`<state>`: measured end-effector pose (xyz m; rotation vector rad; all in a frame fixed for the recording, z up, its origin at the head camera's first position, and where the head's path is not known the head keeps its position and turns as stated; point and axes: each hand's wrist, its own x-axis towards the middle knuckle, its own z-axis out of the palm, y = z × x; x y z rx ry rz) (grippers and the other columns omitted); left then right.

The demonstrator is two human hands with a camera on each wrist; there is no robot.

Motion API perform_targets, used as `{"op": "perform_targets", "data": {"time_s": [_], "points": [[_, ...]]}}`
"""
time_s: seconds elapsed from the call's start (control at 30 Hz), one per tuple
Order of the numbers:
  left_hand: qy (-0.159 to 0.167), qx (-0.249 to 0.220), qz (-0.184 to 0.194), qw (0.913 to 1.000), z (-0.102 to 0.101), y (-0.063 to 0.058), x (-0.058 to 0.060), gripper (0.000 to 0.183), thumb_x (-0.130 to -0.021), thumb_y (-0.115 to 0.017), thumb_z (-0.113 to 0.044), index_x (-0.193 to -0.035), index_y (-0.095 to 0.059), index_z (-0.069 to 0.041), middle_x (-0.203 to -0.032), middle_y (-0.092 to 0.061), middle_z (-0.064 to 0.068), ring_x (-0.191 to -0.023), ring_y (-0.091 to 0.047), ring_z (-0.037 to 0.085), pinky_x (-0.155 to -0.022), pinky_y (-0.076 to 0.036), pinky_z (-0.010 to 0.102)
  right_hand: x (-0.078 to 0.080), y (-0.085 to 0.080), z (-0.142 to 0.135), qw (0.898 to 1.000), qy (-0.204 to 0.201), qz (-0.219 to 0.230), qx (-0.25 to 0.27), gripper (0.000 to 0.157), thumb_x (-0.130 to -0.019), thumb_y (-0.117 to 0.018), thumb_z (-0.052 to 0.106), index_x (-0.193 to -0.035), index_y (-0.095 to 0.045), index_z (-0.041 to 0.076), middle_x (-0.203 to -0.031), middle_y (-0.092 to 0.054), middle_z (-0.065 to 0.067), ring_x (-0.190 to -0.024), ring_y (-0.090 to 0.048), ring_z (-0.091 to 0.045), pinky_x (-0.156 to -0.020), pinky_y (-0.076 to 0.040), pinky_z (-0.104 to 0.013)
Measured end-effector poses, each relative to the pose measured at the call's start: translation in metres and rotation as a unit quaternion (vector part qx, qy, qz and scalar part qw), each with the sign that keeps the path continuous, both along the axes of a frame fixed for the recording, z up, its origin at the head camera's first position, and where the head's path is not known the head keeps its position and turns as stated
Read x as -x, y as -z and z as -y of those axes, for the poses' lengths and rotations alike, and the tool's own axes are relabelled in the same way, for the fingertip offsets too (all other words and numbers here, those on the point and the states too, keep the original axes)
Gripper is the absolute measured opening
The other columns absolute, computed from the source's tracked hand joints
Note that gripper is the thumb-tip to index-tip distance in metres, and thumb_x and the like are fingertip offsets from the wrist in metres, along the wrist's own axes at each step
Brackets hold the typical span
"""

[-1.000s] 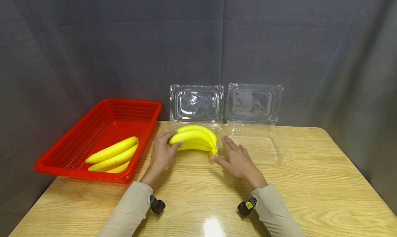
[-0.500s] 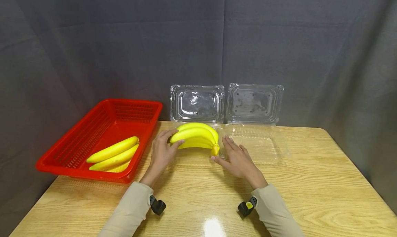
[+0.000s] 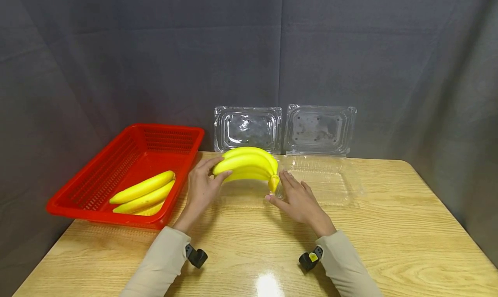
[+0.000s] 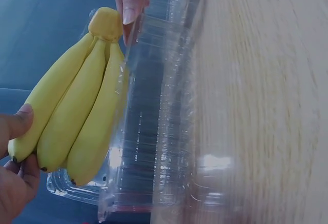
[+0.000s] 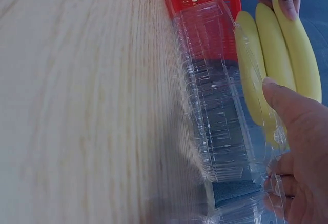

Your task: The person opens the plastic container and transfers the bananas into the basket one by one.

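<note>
A bunch of bananas [image 3: 249, 163] is held tilted over the left clear plastic container [image 3: 245, 195], its stem end lower and to the right. My left hand [image 3: 203, 182] pinches the tips of the bunch between thumb and fingers; in the left wrist view the thumb [image 4: 19, 124] lies on the outermost banana. My right hand [image 3: 297, 199] has its fingers extended beside the stem, at the right side of this container. Across the right wrist view, the fingers [image 5: 284, 185] of that hand are at the container's clear edge. Whether they touch the stem I cannot tell.
A red basket [image 3: 105, 154] with more bananas [image 3: 145, 193] stands on the left of the wooden table [image 3: 241, 249]. A second clear container [image 3: 323, 184] lies open at the right. Both lids [image 3: 247, 130] stand upright against the grey curtain [image 3: 218, 50].
My left hand has raised the bunch slightly and shifted it a little to the right, so its stem end hangs lower than its top. My right hand has stayed nearly still.
</note>
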<state>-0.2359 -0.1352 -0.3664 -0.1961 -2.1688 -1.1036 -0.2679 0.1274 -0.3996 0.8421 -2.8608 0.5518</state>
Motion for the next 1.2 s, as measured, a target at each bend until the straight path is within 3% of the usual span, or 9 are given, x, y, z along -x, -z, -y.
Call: {"op": "perform_targets", "data": {"time_s": [0.37,0.57,0.8,1.2], "points": [[-0.001,0.001,-0.04,0.9992,0.003,-0.013,-0.003,0.041,-0.073,-0.085,-0.01,-0.11,-0.071,0.001,-0.101,-0.068,0.013,-0.079,-0.062,0.023,-0.067,-0.053,0.04,0.001,-0.001,0.0,1.0,0.001,0.002,0.0,0.092,-0.093,-0.041,0.067,-0.152,-0.019,-0.001,-0.156,-0.021,-0.019,-0.142,-0.021,-0.033,-0.11,-0.017,-0.059],[0.016,-0.015,-0.038,0.999,0.007,-0.021,-0.008,0.04,-0.074,-0.085,-0.01,-0.11,-0.071,0.001,-0.102,-0.067,0.013,-0.084,-0.064,0.023,-0.072,-0.055,0.04,0.001,-0.001,0.001,1.0,0.0,-0.006,-0.003,0.093,-0.093,-0.041,0.066,-0.15,-0.022,-0.005,-0.155,-0.022,-0.021,-0.141,-0.023,-0.035,-0.109,-0.018,-0.06],[0.011,-0.016,-0.033,0.9993,0.012,-0.027,-0.015,0.041,-0.074,-0.085,-0.011,-0.111,-0.071,0.001,-0.104,-0.068,0.012,-0.086,-0.065,0.023,-0.075,-0.056,0.039,0.001,0.0,0.001,1.0,0.001,-0.002,0.0,0.092,-0.094,-0.043,0.065,-0.151,-0.02,-0.003,-0.155,-0.022,-0.02,-0.141,-0.023,-0.034,-0.109,-0.019,-0.059],[0.011,-0.022,-0.036,0.9991,0.019,-0.038,-0.024,0.039,-0.075,-0.085,-0.012,-0.11,-0.072,0.0,-0.101,-0.067,0.011,-0.081,-0.064,0.019,-0.07,-0.053,0.036,0.0,0.0,0.0,1.0,-0.005,-0.002,-0.004,0.09,-0.094,-0.043,0.063,-0.15,-0.023,-0.006,-0.155,-0.023,-0.021,-0.142,-0.022,-0.034,-0.109,-0.019,-0.059]]}}
